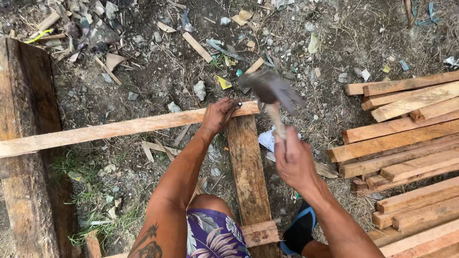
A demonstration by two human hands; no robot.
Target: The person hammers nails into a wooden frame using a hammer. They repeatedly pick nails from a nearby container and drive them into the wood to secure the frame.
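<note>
My right hand (292, 160) grips the wooden handle of a claw hammer (272, 91), whose blurred metal head hangs just above the right end of a long thin wooden slat (119, 128). My left hand (218, 114) pinches a small nail (237, 103) upright on that slat end. The slat lies across a darker wide plank (248, 177) that runs toward me.
A stack of light wooden battens (406, 143) lies at the right. A heavy dark board (28, 157) stands along the left. The dirt ground is littered with stones, wood scraps and plastic bits. My knee in patterned shorts (215, 234) and a blue-black shoe (299, 231) are below.
</note>
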